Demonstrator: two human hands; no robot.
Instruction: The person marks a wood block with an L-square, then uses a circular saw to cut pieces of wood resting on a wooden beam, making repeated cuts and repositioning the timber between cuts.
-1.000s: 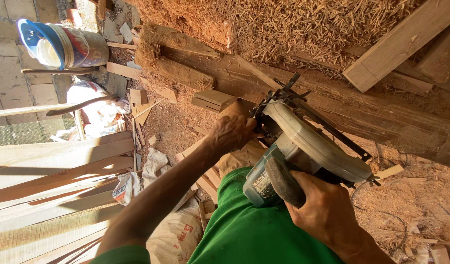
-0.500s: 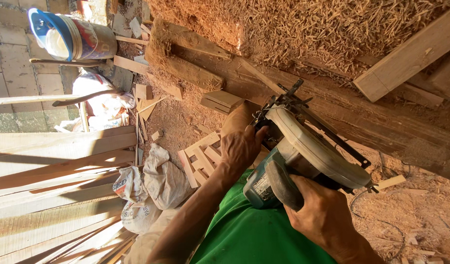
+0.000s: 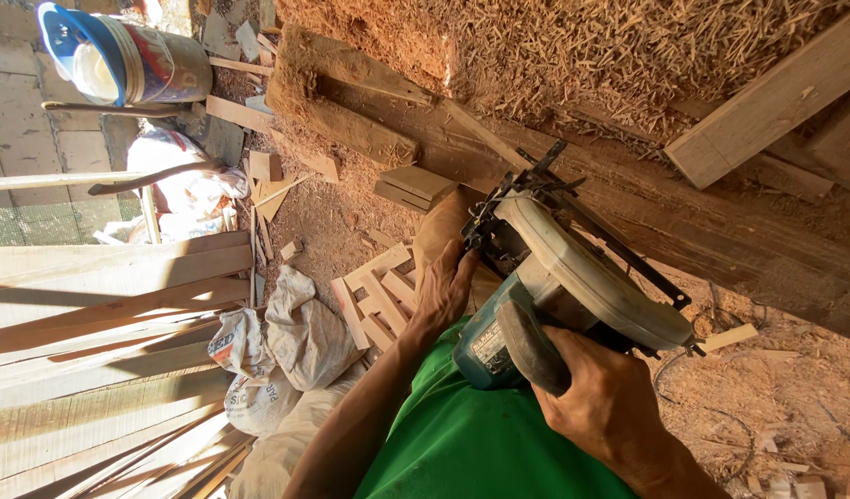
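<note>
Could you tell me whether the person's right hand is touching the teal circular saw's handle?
Touching. The head view shows the right hand with its fingers wrapped around the dark handle of the teal circular saw, with no gap.

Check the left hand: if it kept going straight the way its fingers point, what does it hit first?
The left hand points up-frame, fingers at the circular saw's front base. Straight on, it would likely first meet the tan wood piece beside the saw, then the small stacked blocks. Depth is unclear.

Blue-lidded bucket (image 3: 129,60) top left; sacks (image 3: 277,346) nr planks (image 3: 101,305); sawdust pile (image 3: 573,46).
</note>
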